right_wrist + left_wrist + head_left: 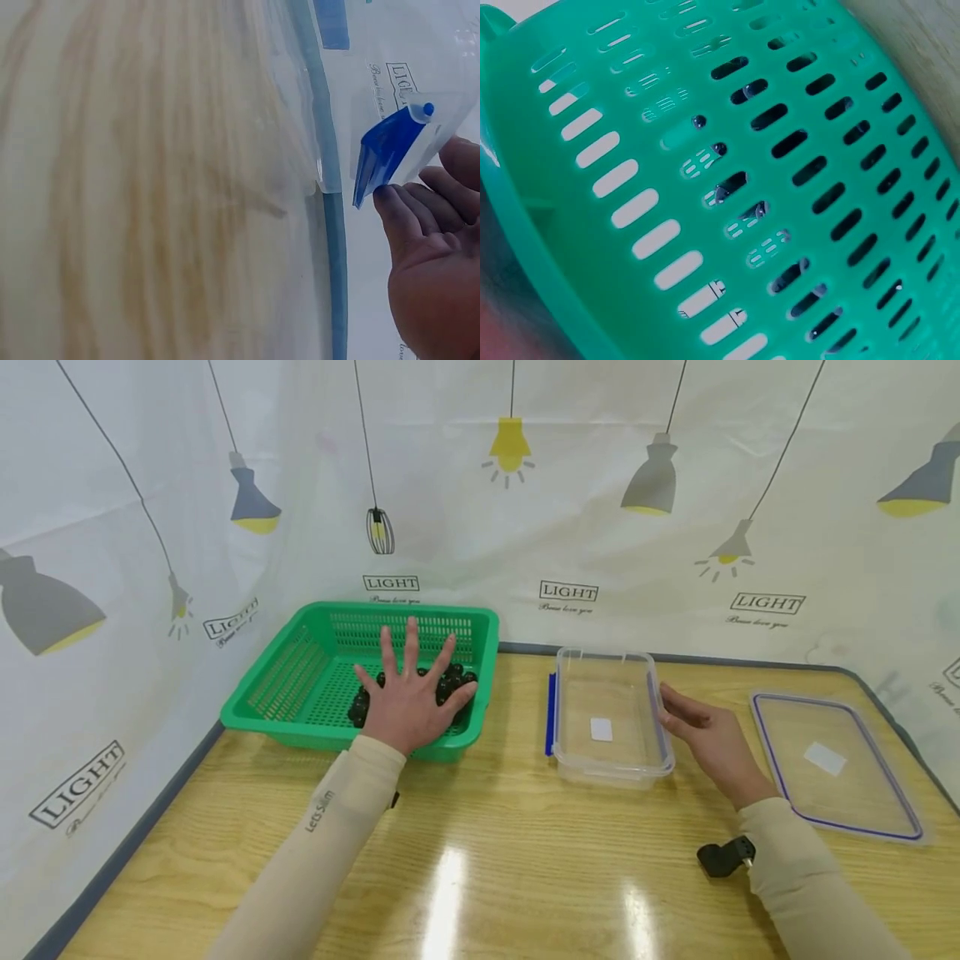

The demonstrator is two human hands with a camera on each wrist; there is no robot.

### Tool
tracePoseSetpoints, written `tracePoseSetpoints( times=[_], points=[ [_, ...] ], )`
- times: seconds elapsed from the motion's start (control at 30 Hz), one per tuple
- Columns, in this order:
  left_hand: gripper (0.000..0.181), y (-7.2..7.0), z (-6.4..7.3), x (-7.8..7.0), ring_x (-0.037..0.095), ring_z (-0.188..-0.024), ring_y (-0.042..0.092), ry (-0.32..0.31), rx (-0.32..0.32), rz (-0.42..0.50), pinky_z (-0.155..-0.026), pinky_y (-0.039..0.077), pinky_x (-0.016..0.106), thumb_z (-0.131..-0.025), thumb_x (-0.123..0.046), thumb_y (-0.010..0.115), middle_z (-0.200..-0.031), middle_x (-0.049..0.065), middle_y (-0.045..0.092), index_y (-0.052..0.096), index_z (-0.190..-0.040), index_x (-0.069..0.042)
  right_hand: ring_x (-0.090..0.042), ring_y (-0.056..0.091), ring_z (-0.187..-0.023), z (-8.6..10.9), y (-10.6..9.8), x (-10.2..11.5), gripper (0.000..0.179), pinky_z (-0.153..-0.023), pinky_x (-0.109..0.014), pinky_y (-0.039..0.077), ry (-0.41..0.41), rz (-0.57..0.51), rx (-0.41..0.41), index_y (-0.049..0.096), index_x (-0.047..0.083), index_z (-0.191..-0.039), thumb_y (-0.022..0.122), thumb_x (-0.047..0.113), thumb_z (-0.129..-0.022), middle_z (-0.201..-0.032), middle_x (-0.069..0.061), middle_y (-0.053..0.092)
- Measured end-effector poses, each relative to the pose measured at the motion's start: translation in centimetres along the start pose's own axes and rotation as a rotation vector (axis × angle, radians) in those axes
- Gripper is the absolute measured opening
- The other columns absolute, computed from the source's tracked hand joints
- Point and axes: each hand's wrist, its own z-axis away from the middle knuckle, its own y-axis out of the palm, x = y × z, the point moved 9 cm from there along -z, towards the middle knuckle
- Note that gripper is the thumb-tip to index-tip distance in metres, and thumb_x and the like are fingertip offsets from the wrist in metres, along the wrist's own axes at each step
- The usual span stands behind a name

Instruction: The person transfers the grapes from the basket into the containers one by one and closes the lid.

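Observation:
My left hand point(408, 706), fingers spread wide, lies over small glossy black balls point(452, 679) at the right side of a green plastic basket point(288, 727). Part of the pile is hidden beneath the palm. Through the slots of the basket wall point(727, 142), dark balls show in the left wrist view. My right hand point(712, 739) holds the right side of a clear plastic container point(611, 768), thumb and fingertips at its rim. A blue latch point(394, 146) hangs beside those fingers in the right wrist view. A white label point(601, 729) shows inside the container.
A clear lid point(840, 777) with a blue seal lies on the wooden table point(525, 852), to the right of my right hand. Behind the basket and container stands a white printed curtain point(465, 527). Dark edging runs along the table's back.

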Motion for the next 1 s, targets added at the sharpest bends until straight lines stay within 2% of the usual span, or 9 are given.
tracePoseSetpoints(
  times=[0.13, 0.37, 0.57, 0.67, 0.83, 0.93, 1.0],
  points=[
    [0.073, 0.0, -0.1, 0.0, 0.045, -0.142, -0.019, 0.005, -0.007, 0.003, -0.096, 0.003, 0.082, -0.097, -0.068, 0.034, -0.162, 0.012, -0.015, 0.011, -0.158, -0.036, -0.018, 0.045, -0.132, 0.0, 0.0, -0.2, 0.060, -0.090, -0.011, 0.041, -0.002, -0.035, -0.001, 0.040, 0.007, -0.150, 0.058, 0.035, -0.100, -0.150, -0.013, 0.040],
    [0.075, -0.1, 0.0, 0.0, 0.042, -0.141, -0.022, 0.003, 0.003, 0.019, -0.097, 0.001, 0.081, -0.096, -0.068, 0.035, -0.162, 0.013, -0.016, 0.008, -0.158, -0.036, -0.003, 0.050, -0.123, 0.0, 0.3, -0.4, 0.060, -0.090, -0.015, 0.044, -0.026, -0.128, 0.007, 0.039, 0.003, -0.149, 0.059, 0.031, -0.100, -0.150, -0.018, 0.038],
    [0.077, -0.6, -0.2, -0.4, 0.043, -0.143, -0.016, 0.020, -0.020, 0.022, -0.098, 0.006, 0.080, -0.096, -0.070, 0.034, -0.162, 0.012, -0.016, 0.010, -0.159, -0.034, -0.004, 0.049, -0.124, 0.0, 0.3, -0.6, 0.060, -0.090, -0.015, 0.044, -0.021, -0.137, 0.009, 0.038, 0.002, -0.149, 0.057, 0.032, -0.101, -0.151, -0.019, 0.036],
    [0.079, -0.6, -0.7, -0.3, 0.041, -0.144, -0.017, 0.017, 0.031, 0.062, -0.098, 0.007, 0.080, -0.095, -0.070, 0.036, -0.162, 0.011, -0.017, 0.009, -0.159, -0.034, -0.006, 0.049, -0.125, 0.0, 0.3, -0.6, 0.060, -0.091, -0.016, 0.044, -0.014, -0.147, 0.013, 0.037, 0.002, -0.149, 0.057, 0.031, -0.101, -0.151, -0.020, 0.035],
    [0.079, 0.0, -1.7, 0.1, 0.043, -0.145, -0.009, -0.004, 0.183, 0.140, -0.098, 0.010, 0.080, -0.095, -0.062, 0.050, -0.163, 0.014, -0.007, 0.018, -0.159, -0.030, -0.006, 0.049, -0.125, 0.0, 0.3, -0.8, 0.060, -0.090, -0.016, 0.045, 0.002, -0.170, 0.020, 0.035, 0.003, -0.150, 0.058, 0.028, -0.101, -0.153, -0.020, 0.032],
    [0.076, 0.9, -2.1, 0.2, 0.044, -0.145, -0.001, -0.010, 0.271, 0.144, -0.099, 0.017, 0.078, -0.095, -0.055, 0.056, -0.163, 0.015, 0.001, 0.024, -0.158, -0.027, -0.005, 0.049, -0.124, 0.1, 0.3, -0.9, 0.059, -0.090, -0.016, 0.045, 0.005, -0.175, 0.025, 0.035, 0.003, -0.150, 0.057, 0.028, -0.101, -0.154, -0.019, 0.031],
    [0.076, 1.6, -2.5, 0.1, 0.045, -0.145, 0.005, 0.002, 0.320, 0.110, -0.097, 0.024, 0.076, -0.094, -0.051, 0.060, -0.162, 0.017, 0.005, 0.026, -0.157, -0.026, -0.004, 0.049, -0.124, 0.1, 0.4, -0.9, 0.059, -0.090, -0.016, 0.045, 0.004, -0.184, 0.029, 0.035, 0.003, -0.151, 0.057, 0.027, -0.101, -0.154, -0.019, 0.030]
  ],
)
